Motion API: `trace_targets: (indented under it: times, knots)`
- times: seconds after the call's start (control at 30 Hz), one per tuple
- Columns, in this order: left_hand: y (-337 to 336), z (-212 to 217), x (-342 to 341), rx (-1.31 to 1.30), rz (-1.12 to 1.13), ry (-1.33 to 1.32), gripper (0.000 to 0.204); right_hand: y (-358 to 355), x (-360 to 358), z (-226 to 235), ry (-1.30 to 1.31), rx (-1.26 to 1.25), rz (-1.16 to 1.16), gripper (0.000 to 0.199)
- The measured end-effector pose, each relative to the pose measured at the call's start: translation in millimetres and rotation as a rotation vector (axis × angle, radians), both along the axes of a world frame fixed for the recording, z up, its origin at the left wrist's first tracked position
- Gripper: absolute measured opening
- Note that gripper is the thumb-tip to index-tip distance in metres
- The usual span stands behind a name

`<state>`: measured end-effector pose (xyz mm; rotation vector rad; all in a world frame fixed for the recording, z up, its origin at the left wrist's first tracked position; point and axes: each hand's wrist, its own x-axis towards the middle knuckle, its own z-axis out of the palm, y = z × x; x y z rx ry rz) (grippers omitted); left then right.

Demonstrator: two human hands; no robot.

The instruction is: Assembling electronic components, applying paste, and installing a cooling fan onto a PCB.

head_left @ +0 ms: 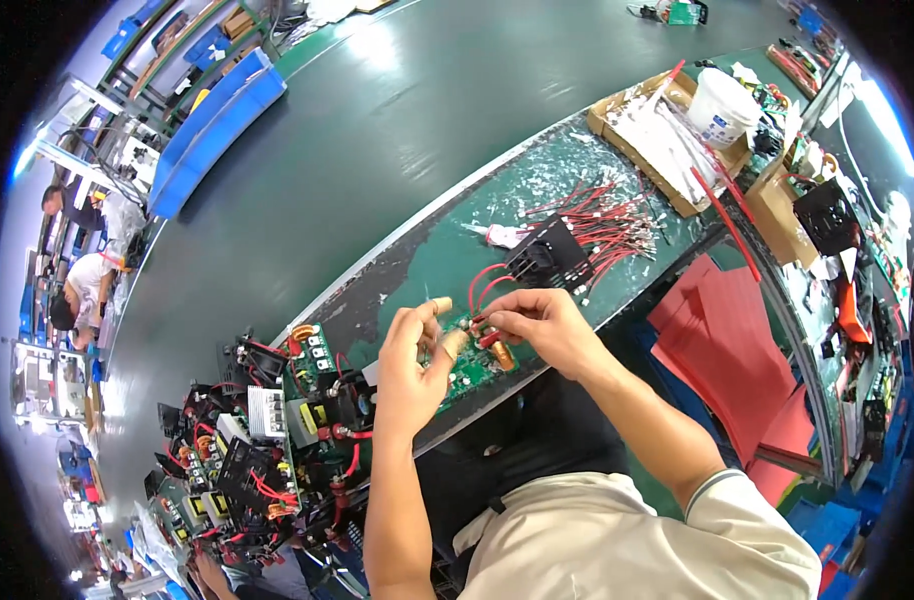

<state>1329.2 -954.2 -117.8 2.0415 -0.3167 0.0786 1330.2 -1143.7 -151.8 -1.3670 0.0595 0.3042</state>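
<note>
My left hand (414, 362) grips the near edge of a green circuit board (474, 368) that lies on the green workbench (427, 255); its fingertips carry tan finger cots. My right hand (537, 322) pinches the end of a red wire (479, 283) just above the board, beside a copper coil (503, 354). The wire loops back to a black finned part (549, 255) lying a little farther away. Both hands meet over the board's top edge.
A pile of loose red wires (605, 222) lies beyond the black part. Several assembled boards with coils and black parts (277, 430) crowd the bench at my left. A cardboard tray (645, 150) with a white tub (722, 107) stands far right. Red sheets (737, 350) lie below the bench. People work far left.
</note>
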Motion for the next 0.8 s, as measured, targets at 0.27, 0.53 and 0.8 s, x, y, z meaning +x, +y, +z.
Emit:
trace_targets:
  times: [0.27, 0.53, 0.8]
  knots:
    - [-17, 5, -6, 0.063, -0.055, 0.104, 0.014, 13, -20, -10, -0.096, 0.197, -0.088, 0.018]
    - [-16, 7, -18, 0.227, -0.061, -0.122, 0.024, -50, -25, 5, -0.267, -0.442, -0.667, 0.026]
    - [-27, -14, -22, -0.004, -0.018, -0.216, 0.014, -46, -4, -7, -0.465, -0.696, -0.398, 0.013]
